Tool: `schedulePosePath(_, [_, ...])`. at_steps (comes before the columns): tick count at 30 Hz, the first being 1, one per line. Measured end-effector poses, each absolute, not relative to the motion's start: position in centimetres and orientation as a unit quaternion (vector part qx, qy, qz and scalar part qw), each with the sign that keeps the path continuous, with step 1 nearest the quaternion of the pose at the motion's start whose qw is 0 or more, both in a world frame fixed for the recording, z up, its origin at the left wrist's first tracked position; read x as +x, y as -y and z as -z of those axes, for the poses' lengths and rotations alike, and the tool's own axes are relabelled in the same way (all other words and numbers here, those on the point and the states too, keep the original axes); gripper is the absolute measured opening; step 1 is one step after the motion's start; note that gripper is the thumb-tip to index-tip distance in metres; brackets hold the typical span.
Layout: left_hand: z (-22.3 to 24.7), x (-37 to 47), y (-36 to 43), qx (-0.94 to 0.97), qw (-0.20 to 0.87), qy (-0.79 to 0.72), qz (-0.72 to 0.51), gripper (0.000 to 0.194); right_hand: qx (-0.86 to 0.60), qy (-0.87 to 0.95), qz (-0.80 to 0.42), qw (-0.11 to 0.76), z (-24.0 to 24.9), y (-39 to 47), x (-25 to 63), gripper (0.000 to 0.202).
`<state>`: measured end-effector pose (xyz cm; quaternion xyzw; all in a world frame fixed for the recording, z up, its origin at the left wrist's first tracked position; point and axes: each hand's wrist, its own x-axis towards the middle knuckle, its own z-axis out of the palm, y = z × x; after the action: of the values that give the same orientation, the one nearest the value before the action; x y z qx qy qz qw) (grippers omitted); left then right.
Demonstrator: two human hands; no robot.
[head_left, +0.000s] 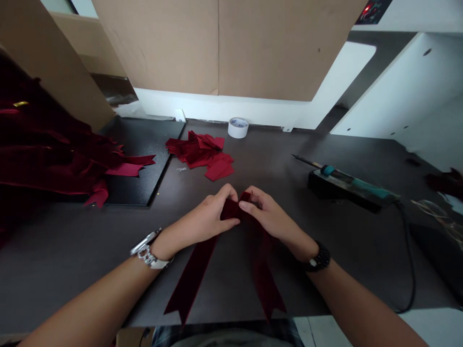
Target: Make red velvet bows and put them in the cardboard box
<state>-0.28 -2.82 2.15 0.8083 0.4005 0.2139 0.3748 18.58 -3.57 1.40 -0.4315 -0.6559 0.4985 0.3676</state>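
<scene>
Between my two hands is a dark red velvet ribbon, folded at the middle where my fingers meet. Its two tails hang toward me over the dark table, each with a V-notched end. My left hand pinches the left side of the fold between thumb and fingers. On the right side, my right hand grips the ribbon, thumb pressed near the centre. Beyond my hands lies a loose pile of short red ribbon pieces.
A soldering iron rests on its black stand at right, its cord trailing toward me. A white tape roll stands at the back. Many red ribbons heap over a black board at left. Cardboard rises behind.
</scene>
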Motion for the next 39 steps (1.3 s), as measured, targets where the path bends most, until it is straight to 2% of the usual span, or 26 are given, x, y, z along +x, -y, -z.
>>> schedulePosePath(8, [-1.8,0.3,3.4,0.827,0.314,-0.382,-0.268,0.032,-0.433,0.55,-0.625,0.346,-1.3,3.6,18.8,0.036])
schedulePosePath(12, [-2.0,-0.1,3.6,0.889,0.194,-0.323,-0.259,0.02,-0.444,0.468,-0.705,0.295,-1.6,3.7,19.1,0.045])
schedulePosePath(14, [-2.2,-0.4,3.5,0.922,0.105,-0.278,-0.248,0.013,-0.429,0.437,-0.738,0.284,-1.8,3.8,19.2,0.045])
schedulePosePath(18, [-2.8,-0.7,3.3,0.944,-0.037,-0.214,-0.249,0.016,-0.401,0.398,-0.779,0.273,-2.0,3.9,19.2,0.043])
schedulePosePath(24, [-3.4,-0.5,3.7,0.941,-0.089,-0.16,-0.286,0.014,-0.392,0.456,-0.771,0.212,-2.3,4.5,19.5,0.036])
schedulePosePath(26, [-3.4,-0.4,3.8,0.941,-0.071,-0.17,-0.284,0.015,-0.409,0.501,-0.736,0.199,-2.7,4.5,19.7,0.038])
schedulePosePath(28, [-3.2,-0.3,3.8,0.937,-0.023,-0.205,-0.282,0.014,-0.417,0.574,-0.659,0.248,-3.4,4.6,19.9,0.038])
schedulePosePath(31, [-2.8,-0.2,3.5,0.896,0.091,-0.317,-0.297,0.008,-0.392,0.665,-0.455,0.445,-4.3,5.0,19.9,0.025])
schedulePosePath(33, [-2.6,-0.2,3.0,0.848,0.18,-0.398,-0.301,0.007,-0.327,0.676,-0.377,0.542,-4.5,5.5,19.8,0.017])
schedulePosePath(35, [-2.6,-0.2,2.5,0.796,0.269,-0.455,-0.296,0.01,-0.247,0.708,-0.384,0.539,-4.4,6.1,19.6,0.017])
schedulePosePath(37, [-2.8,-0.3,2.0,0.749,0.352,-0.48,-0.29,0.015,-0.203,0.774,-0.379,0.466,-3.9,6.3,19.3,0.018])
schedulePosePath(39, [-3.0,-0.5,1.7,0.706,0.433,-0.48,-0.29,0.02,-0.206,0.839,-0.301,0.404,-3.4,6.0,19.1,0.018])
